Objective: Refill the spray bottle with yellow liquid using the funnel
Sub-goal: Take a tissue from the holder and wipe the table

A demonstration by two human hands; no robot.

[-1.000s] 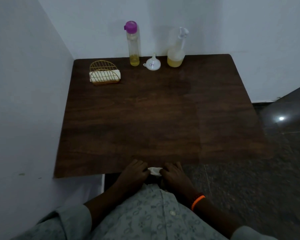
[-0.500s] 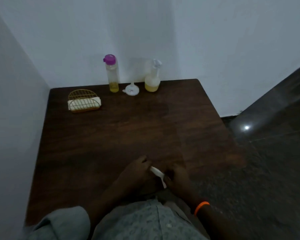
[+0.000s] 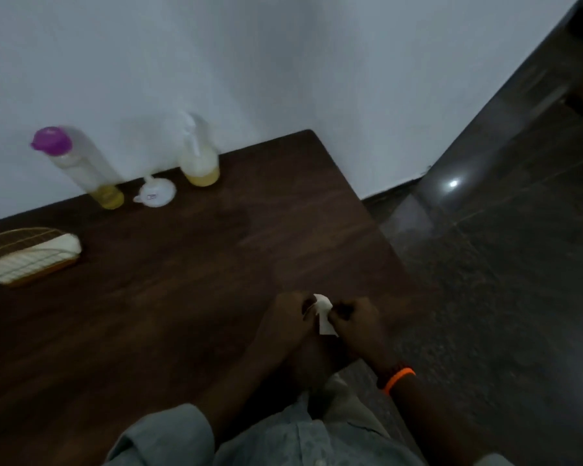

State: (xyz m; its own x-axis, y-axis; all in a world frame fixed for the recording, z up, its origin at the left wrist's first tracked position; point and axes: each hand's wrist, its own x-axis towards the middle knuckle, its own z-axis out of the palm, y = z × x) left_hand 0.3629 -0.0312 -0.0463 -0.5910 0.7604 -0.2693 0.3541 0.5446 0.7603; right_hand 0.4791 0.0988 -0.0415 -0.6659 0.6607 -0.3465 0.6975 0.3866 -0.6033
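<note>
A clear spray bottle [image 3: 197,156] with a white trigger head and a little yellow liquid stands at the back of the dark wooden table [image 3: 182,280]. Left of it a white funnel [image 3: 156,195] sits mouth-down. Further left stands a tall clear bottle [image 3: 81,169] with a purple cap and yellow liquid at its bottom. My left hand [image 3: 290,314] and my right hand [image 3: 354,317] are close together at the table's near right edge. Both pinch a small white scrap of paper or tissue [image 3: 324,314]. Both hands are far from the bottles.
A gold wire holder with folded white napkins [image 3: 31,260] stands at the left of the table. White walls close the back. Dark stone floor [image 3: 502,264] lies to the right of the table. An orange band is on my right wrist [image 3: 399,378].
The view has swung and tilted, so the table items now sit further left. My hands have lifted a little and turned the white scrap upright between them.
</note>
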